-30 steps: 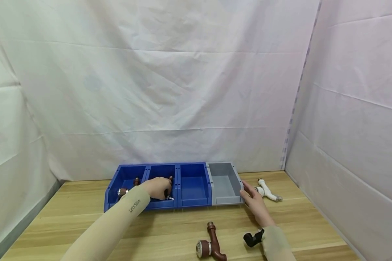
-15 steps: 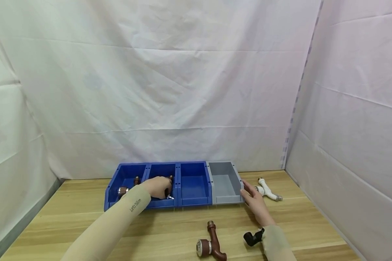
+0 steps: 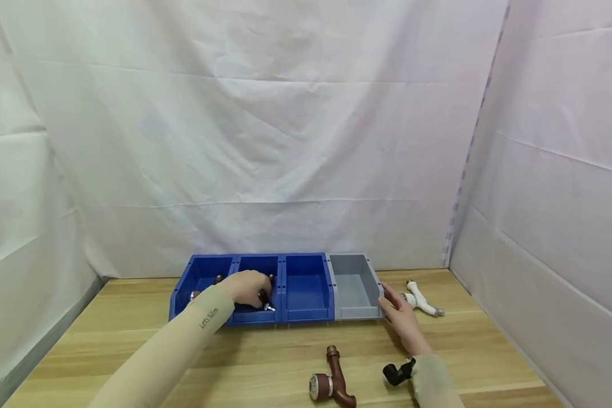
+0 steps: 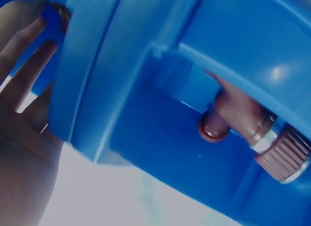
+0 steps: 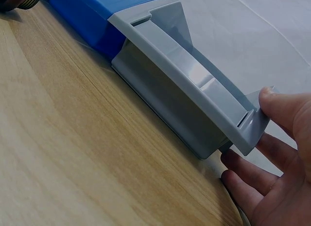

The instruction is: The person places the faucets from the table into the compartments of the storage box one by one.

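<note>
In the head view my left hand [image 3: 248, 287] reaches into the second blue bin [image 3: 257, 262] from the left, its fingers curled round a dark tap [image 3: 263, 296] with a silvery tip. Most of this tap is hidden under the hand. The left wrist view shows my left fingers [image 4: 30, 65] behind the bin wall, while a brown tap [image 4: 238, 109] with a ribbed knob lies in the leftmost blue bin [image 4: 160, 119]. My right hand [image 3: 403, 322] holds the front right corner of the grey bin [image 3: 357, 313], thumb on the edge and fingers below it in the right wrist view.
A third blue bin [image 3: 306, 315] joins the grey one. On the wooden table [image 3: 265, 362] lie a brown tap [image 3: 338, 374] in front, a black elbow-shaped piece [image 3: 395, 374] beside the right sleeve, and a white tap [image 3: 419, 297] right of the grey bin. White cloth [image 3: 285, 141] hangs behind.
My left hand has risen slightly in the second bin, and more of the dark tap shows below it. The right hand keeps its place on the grey bin. The whole head view has shifted slightly.
</note>
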A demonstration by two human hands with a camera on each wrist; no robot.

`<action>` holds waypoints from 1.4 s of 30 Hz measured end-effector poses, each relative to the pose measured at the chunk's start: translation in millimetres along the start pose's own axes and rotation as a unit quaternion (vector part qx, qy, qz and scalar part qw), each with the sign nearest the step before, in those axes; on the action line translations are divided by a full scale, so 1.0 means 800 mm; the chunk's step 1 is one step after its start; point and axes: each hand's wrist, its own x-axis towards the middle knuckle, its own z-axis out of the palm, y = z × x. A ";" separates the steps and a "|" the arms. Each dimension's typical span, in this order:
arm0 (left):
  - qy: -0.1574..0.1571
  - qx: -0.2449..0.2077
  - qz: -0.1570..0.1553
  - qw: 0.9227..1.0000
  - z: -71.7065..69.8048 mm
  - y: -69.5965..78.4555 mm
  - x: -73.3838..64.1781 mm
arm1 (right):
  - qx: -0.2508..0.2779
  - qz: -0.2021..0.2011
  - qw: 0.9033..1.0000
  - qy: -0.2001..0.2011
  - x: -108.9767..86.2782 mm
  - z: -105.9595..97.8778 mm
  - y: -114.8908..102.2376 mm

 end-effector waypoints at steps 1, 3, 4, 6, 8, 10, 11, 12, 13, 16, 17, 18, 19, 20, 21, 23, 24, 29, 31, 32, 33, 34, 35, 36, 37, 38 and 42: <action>0.007 -0.003 0.002 1.000 -0.003 0.001 -0.002 | 0.001 0.000 1.000 -0.001 0.001 0.000 0.001; 0.019 -0.005 0.004 1.000 -0.008 0.001 -0.004 | 0.001 0.003 1.000 -0.001 0.003 -0.002 0.002; 0.026 -0.004 0.003 1.000 -0.010 0.001 -0.006 | 0.001 0.004 1.000 -0.002 0.004 -0.002 0.003; 0.043 -0.004 -0.008 0.999 -0.013 0.001 -0.010 | 0.003 0.007 1.000 -0.003 0.006 -0.002 0.005; 0.064 -0.004 -0.022 0.998 -0.014 0.000 -0.015 | 0.004 0.009 1.000 -0.004 0.009 -0.002 0.007; 0.090 -0.010 -0.034 0.995 -0.015 -0.001 -0.021 | 0.007 0.010 1.000 -0.005 0.011 -0.002 0.009; 0.103 -0.017 -0.041 0.994 -0.015 -0.001 -0.024 | 0.007 0.009 1.000 -0.005 0.012 -0.001 0.009; 0.115 -0.027 -0.047 0.992 -0.016 -0.002 -0.027 | 0.007 0.009 1.000 -0.006 0.012 -0.001 0.010; 0.127 -0.041 -0.054 0.990 -0.016 -0.002 -0.031 | 0.006 0.010 1.000 -0.007 0.013 -0.002 0.011; 0.159 -0.084 -0.078 0.981 -0.021 -0.001 -0.041 | 0.001 0.009 1.000 -0.008 0.013 -0.003 0.011; 0.169 -0.096 -0.085 0.977 -0.023 -0.001 -0.044 | -0.003 0.009 1.000 -0.008 0.013 -0.004 0.011; 0.179 -0.107 -0.089 0.974 -0.024 0.000 -0.046 | -0.005 0.008 1.000 -0.007 0.013 -0.005 0.011; 0.188 -0.114 -0.093 0.971 -0.026 0.000 -0.048 | -0.008 0.007 1.000 -0.007 0.014 -0.006 0.011; 0.196 -0.117 -0.096 0.969 -0.028 0.000 -0.051 | -0.010 0.006 1.000 -0.006 0.015 -0.007 0.011; 0.203 -0.120 -0.096 0.967 -0.029 0.000 -0.053 | -0.013 0.004 1.000 -0.005 0.016 -0.007 0.011; 0.215 -0.122 -0.097 0.964 -0.032 -0.001 -0.058 | -0.014 0.004 1.000 -0.007 0.018 -0.009 0.011; 0.220 -0.119 -0.096 0.963 -0.032 -0.003 -0.061 | -0.014 0.004 1.000 -0.007 0.019 -0.010 0.011; 0.244 -0.113 -0.108 0.957 -0.031 -0.015 -0.073 | -0.015 0.010 1.000 -0.004 0.021 -0.013 0.011; 0.254 -0.113 -0.117 0.953 -0.030 -0.021 -0.079 | -0.017 0.011 1.000 -0.003 0.022 -0.015 0.011; 0.260 -0.111 -0.119 0.952 -0.028 -0.025 -0.082 | -0.018 0.010 1.000 -0.003 0.023 -0.016 0.012; 0.265 -0.112 -0.124 0.950 -0.027 -0.029 -0.085 | -0.019 0.011 1.000 -0.001 0.023 -0.017 0.012; 0.270 -0.113 -0.128 0.948 -0.026 -0.033 -0.089 | -0.021 0.010 1.000 -0.001 0.024 -0.018 0.013; 0.274 -0.111 -0.131 0.946 -0.024 -0.038 -0.092 | -0.023 0.009 1.000 0.001 0.024 -0.020 0.014; 0.278 -0.108 -0.138 0.944 -0.023 -0.042 -0.095 | -0.024 0.009 1.000 0.002 0.024 -0.021 0.014; 0.281 -0.106 -0.143 0.943 -0.021 -0.046 -0.099 | -0.026 0.008 1.000 0.003 0.025 -0.022 0.015; 0.285 -0.107 -0.150 0.941 -0.019 -0.051 -0.104 | -0.028 0.007 1.000 0.003 0.025 -0.023 0.016; 0.298 -0.103 -0.176 0.932 -0.011 -0.066 -0.121 | -0.031 0.009 0.999 0.001 0.027 -0.027 0.017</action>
